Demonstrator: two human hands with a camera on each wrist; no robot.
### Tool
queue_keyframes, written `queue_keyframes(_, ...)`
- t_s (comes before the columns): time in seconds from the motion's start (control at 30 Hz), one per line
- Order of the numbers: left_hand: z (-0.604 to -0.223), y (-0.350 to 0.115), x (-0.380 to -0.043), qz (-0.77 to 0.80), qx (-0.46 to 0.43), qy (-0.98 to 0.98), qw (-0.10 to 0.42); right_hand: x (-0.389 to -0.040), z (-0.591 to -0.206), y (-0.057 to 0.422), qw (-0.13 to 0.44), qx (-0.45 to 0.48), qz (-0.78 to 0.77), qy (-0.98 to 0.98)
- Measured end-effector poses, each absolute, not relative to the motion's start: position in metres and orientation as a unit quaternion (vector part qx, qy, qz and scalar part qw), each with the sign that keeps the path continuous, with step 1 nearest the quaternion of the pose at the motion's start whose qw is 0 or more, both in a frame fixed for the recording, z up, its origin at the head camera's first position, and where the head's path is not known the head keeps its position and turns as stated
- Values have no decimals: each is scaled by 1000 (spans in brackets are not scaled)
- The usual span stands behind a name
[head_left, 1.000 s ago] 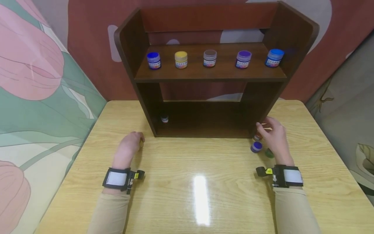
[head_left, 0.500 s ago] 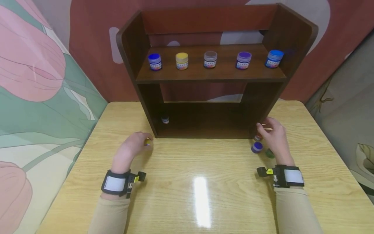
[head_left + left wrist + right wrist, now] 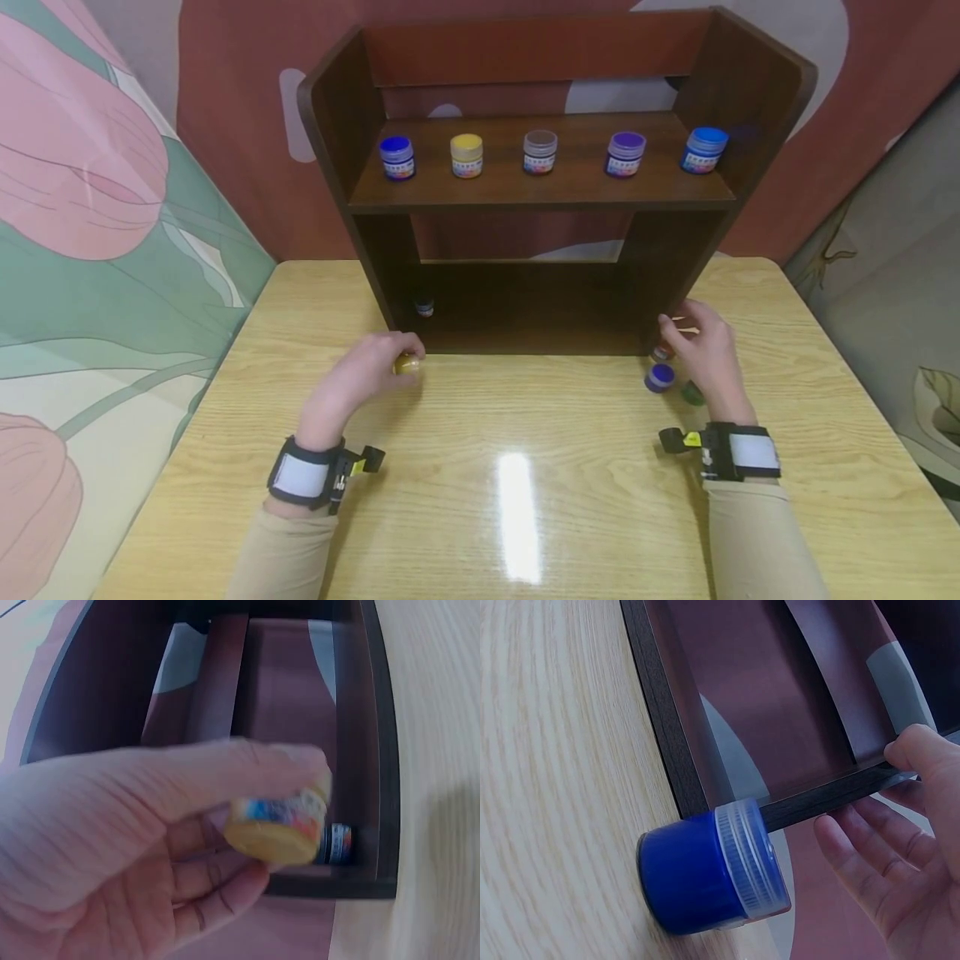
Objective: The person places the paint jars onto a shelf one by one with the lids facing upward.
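Pink-flwr backdrop (image 3: 97,283) is L of tbl (image 3: 450,467) — wood-grain.

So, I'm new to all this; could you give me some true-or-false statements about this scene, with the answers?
1. The left hand holds a yellow jar. True.
2. The upper shelf bears only two jars. False: five jars stand there.
3. The right hand is near the right side of the rack. True.
4. The lower compartment's small jar stands at the right end. False: it is at the left.
5. A blue jar stands on the table. True.
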State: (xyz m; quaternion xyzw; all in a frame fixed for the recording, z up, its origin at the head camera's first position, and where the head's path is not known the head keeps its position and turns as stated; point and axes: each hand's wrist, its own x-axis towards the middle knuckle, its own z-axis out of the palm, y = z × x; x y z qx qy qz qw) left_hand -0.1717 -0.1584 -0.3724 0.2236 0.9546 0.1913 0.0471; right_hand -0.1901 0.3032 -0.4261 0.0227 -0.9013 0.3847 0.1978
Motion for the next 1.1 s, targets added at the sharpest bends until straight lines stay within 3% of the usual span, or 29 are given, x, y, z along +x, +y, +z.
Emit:
queue_keyframes(0.6,-387,-140,-175,269,278,918,81,-190,-427,302,196,21,383,-902)
queue_keyframes(1.1,-400,-134,-178,224,287,928,76,-190,-426,302,196,16,384,-902)
